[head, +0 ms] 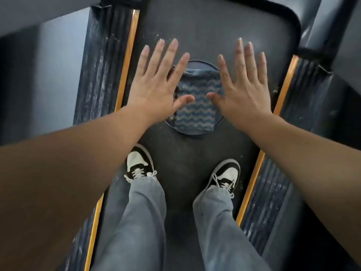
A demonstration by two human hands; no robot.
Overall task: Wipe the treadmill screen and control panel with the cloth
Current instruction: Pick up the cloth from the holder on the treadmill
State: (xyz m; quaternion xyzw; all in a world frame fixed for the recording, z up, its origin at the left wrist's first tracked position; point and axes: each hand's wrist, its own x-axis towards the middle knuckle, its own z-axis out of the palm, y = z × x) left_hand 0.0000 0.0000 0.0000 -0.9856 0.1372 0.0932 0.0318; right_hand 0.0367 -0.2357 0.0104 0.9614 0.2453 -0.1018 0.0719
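**Before the pick-up: cloth on the treadmill belt**

The dark treadmill belt ran between ribbed side rails edged in orange, with our sneakers planted on it. Ahead of the feet lay the blue zigzag cloth, draped over a round dish-like object we could not identify. We held the left hand and right hand spread flat, fingers straight, either side of the cloth and holding nothing; whether the thumbs touched it we could not tell. The screen and control panel were out of view. We judged the step was best done by gathering the cloth in one hand, folded flat.
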